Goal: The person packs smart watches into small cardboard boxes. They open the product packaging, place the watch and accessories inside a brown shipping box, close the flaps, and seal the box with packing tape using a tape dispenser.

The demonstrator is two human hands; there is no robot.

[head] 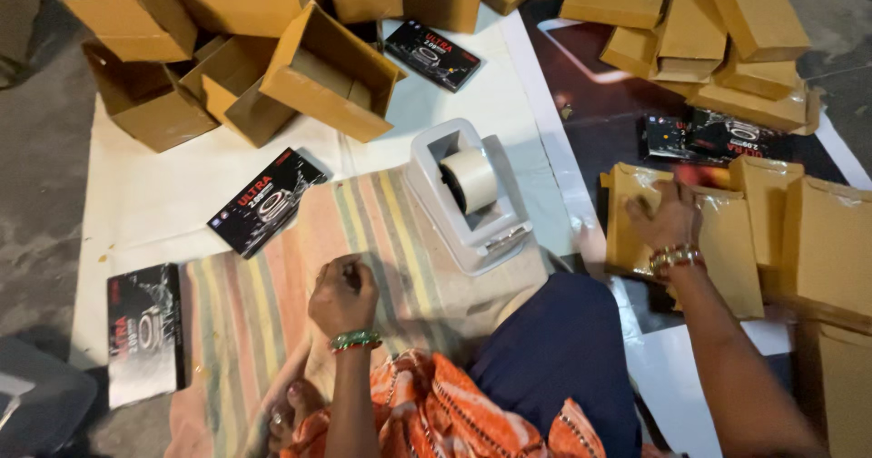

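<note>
A person sitting on a striped floor mat (272,285) is working amid packing supplies, with a white desktop tape dispenser (468,195) standing just ahead of the knees, seemingly kept central so either arm can reach it. Nearest the body, the left hand (343,295) is curling into a loose fist on the mat just left of the dispenser; whether it is pinching anything, such as a bit of tape, cannot be told. To the dispenser's right, the right hand (668,217) is lying open and flat, fingers spread, pressing on the top of a pile of flattened brown cardboard sleeves (727,240), apparently to steady or pick one off the stack. Left of the dispenser, a black product box (265,202) is lying face up at an angle beside the mat's edge, and another black box (143,331) is resting farther left, near the mat's corner. Beyond the dispenser, a third black box (432,54) is lying on the white sheet (154,195), next to a heap of opened brown cartons (227,59) tipped on their sides. Farther right of it, two more black boxes (713,136) are lying before a heap of closed brown cartons (708,31), seemingly set aside as finished.
</note>
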